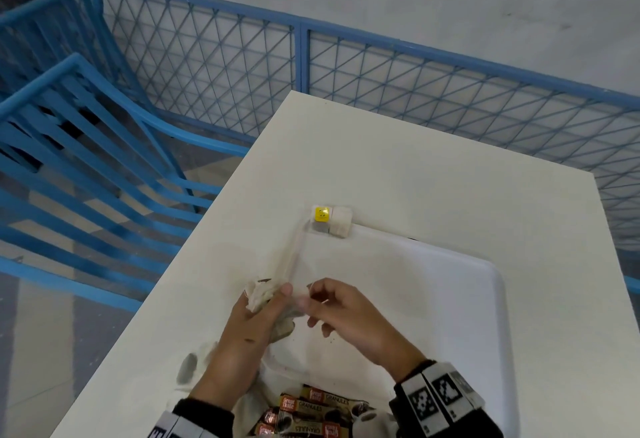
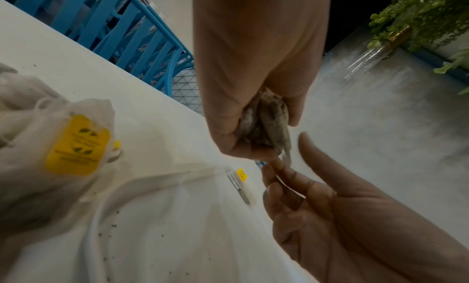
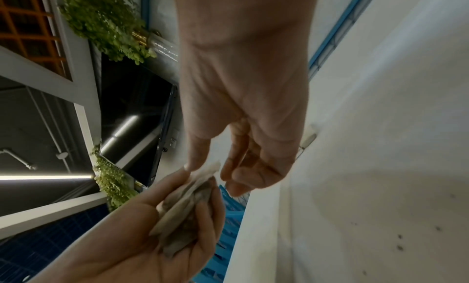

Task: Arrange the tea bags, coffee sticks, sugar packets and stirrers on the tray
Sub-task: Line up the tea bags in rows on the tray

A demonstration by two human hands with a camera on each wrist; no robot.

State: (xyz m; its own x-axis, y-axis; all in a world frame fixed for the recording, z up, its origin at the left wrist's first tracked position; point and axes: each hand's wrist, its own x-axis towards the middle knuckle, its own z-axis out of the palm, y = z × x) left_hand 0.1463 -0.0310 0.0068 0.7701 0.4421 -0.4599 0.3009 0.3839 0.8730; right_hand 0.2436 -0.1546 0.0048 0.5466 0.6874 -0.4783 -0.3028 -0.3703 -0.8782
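Note:
My left hand (image 1: 268,301) grips a bunch of grey-white tea bags (image 1: 263,295) above the left rim of the white tray (image 1: 467,299). In the left wrist view the bunch (image 2: 266,122) sticks out of its fist (image 2: 251,138). My right hand (image 1: 310,295) meets it there, and its thumb and fingers (image 3: 193,163) pinch the edge of the top tea bag (image 3: 209,168). Two tea bags (image 1: 330,221), one with a yellow tag, lie in the tray's far left corner. Coffee sticks (image 1: 311,410) lie piled at the near edge.
More loose tea bags (image 1: 194,365) lie on the white table (image 1: 381,160) left of the tray, one with a yellow tag (image 2: 76,144). Dark crumbs dot the tray floor (image 2: 177,227). A blue chair (image 1: 86,178) and blue mesh fence (image 1: 415,84) border the table.

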